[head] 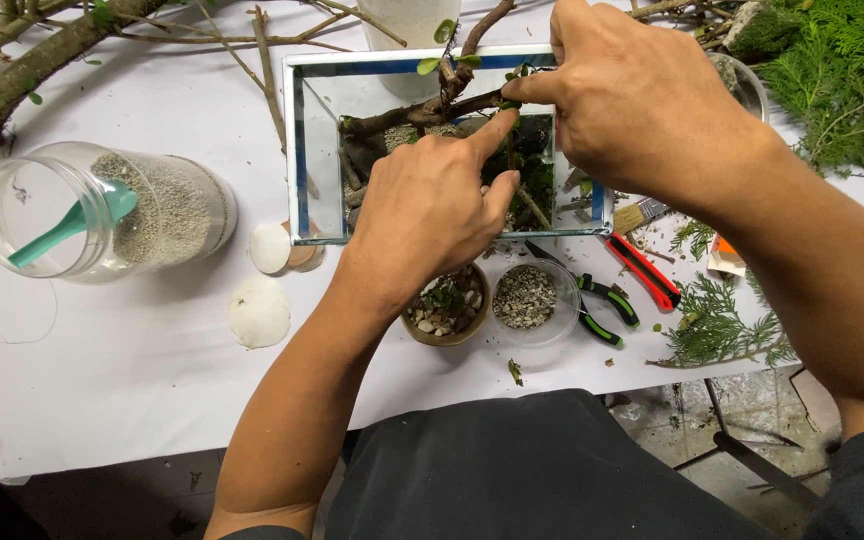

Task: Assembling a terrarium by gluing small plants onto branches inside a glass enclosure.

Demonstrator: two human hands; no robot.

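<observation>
A white-covered desk (132, 390) fills the frame, and at upper centre stands a rectangular glass tank (297, 140) with mirrored edges, holding a rough brown branch (402, 112) over dark moss. The right hand (642, 105) pinches a small green sprig (509, 102) at the branch, while the left hand (432, 205), forefinger stretched out and other fingers curled, touches it from below. At left lies a clear round jar (92, 212) of grey grit with a teal scoop (77, 222); below the tank sit a small brown bowl (447, 305) of pebbles, a clear cup (527, 300) of gravel and green-handled pliers (602, 305).

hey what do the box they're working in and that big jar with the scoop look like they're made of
The rectangular tank looks like clear glass: see-through panes with shiny, mirror-like edges. The jar, lying on its side, looks like clear plastic, though glass is possible; its teal scoop looks like matte plastic.
</observation>
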